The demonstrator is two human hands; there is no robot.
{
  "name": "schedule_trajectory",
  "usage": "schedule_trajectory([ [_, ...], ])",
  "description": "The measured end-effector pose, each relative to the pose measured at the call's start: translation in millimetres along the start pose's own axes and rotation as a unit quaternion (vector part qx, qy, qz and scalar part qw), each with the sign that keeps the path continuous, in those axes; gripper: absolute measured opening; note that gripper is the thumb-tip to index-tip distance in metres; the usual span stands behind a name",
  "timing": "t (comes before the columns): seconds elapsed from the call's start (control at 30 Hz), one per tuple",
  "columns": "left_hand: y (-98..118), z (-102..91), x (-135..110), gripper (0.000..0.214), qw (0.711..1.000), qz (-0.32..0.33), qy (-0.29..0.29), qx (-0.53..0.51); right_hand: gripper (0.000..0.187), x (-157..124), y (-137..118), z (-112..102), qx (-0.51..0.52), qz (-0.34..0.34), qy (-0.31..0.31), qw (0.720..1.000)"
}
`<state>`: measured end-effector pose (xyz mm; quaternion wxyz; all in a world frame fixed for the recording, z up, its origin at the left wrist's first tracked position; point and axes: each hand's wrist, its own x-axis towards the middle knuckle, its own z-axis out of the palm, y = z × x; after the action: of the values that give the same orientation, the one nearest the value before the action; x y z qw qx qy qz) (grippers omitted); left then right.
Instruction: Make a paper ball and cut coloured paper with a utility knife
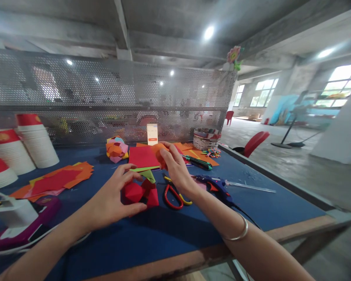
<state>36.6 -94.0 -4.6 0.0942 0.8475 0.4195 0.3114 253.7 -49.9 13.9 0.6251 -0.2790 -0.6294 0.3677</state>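
My left hand point(111, 201) curves around a red folded-paper shape point(133, 192) on the blue table, thumb at its near side and fingers at its far side. A green folded-paper piece point(148, 175) sticks up from that shape. A little above and to the right, my right hand point(177, 168) pinches an orange folded-paper piece point(157, 153); its fingers hide part of it. Scissors point(173, 197) with red and yellow handles lie between my hands. Just past my right wrist rests a blue glue gun point(215, 183) with a clear glue stick in its back.
Stacked paper cups point(36, 142) and loose coloured paper point(60, 179) stand on the left, behind a purple power strip point(43, 218). Toward the back are a multicoloured paper ball point(117, 149), red sheets point(140, 157), a phone point(152, 134), a cutter point(197, 162) and a woven basket point(206, 139).
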Motion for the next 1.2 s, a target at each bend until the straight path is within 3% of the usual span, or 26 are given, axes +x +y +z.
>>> schedule_trajectory([
  [0.27,-15,14.9,-4,0.048,0.998,-0.035,0.013,-0.049,0.023,-9,-8,2,-0.038,0.03,-0.037,0.998],
  [0.57,-22,2.6,11,0.05,0.989,-0.089,0.073,-0.091,0.021,-14,-10,0,-0.115,0.029,-0.061,0.991],
  [0.8,-18,1.1,11,0.051,0.987,-0.092,0.066,-0.112,0.036,-15,5,6,-0.156,-0.009,-0.091,0.984],
  [1.03,-23,4.5,9,0.054,0.987,-0.072,0.073,-0.124,0.025,-13,5,4,-0.194,-0.068,-0.126,0.97],
  [1.2,-22,2.7,9,0.051,0.987,-0.07,0.066,-0.132,0.027,-15,1,5,-0.221,-0.086,-0.139,0.962],
])
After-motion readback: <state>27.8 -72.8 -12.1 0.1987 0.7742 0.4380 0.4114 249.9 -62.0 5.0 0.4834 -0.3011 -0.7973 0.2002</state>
